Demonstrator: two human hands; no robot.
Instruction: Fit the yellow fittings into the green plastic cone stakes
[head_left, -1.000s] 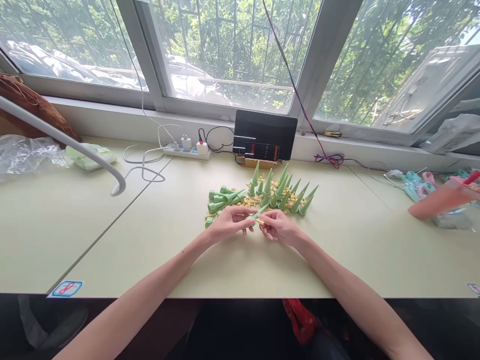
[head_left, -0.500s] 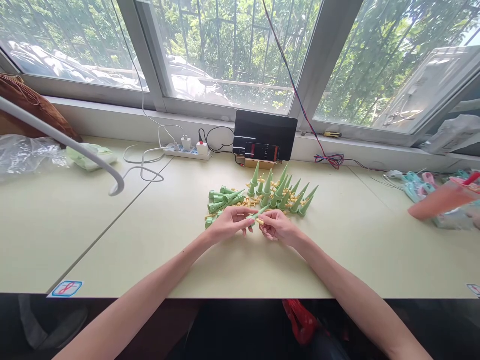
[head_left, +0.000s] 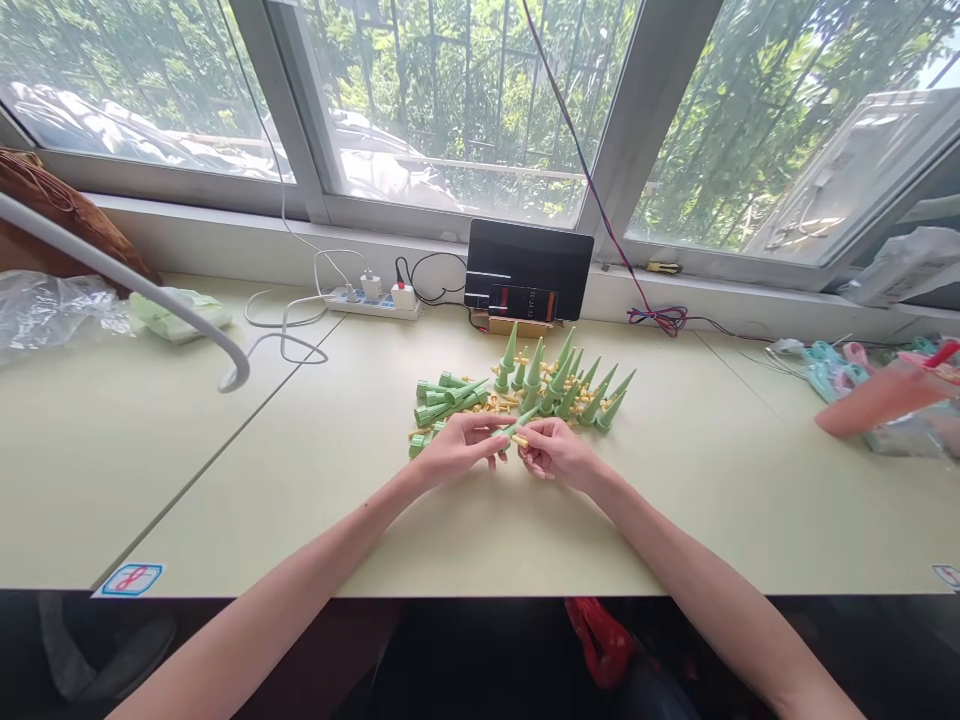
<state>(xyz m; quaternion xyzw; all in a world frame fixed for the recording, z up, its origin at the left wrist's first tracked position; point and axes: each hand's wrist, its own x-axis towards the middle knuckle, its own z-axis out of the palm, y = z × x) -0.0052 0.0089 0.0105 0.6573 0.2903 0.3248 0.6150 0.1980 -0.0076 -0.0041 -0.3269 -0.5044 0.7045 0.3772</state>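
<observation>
So there's a green spike (head_left: 528, 414) held at a tilt just above the table (head_left: 480, 545), right between the two hands, with its tip pointing up and away to the right. Left hand (head_left: 461, 447) has its fingers and thumb closed around the wide end, and the right hand (head_left: 556, 452) is pinching a little yellow peg (head_left: 519, 441) right beside it; can't really tell if the two parts touch. Just behind the hands, a bunch of upright green spikes (head_left: 559, 390) stands on the right, a heap of lying ones (head_left: 448, 393) on the left, loose yellow bits (head_left: 504, 403) in between. Further back there's a dark tablet (head_left: 532, 255) by the window.
</observation>
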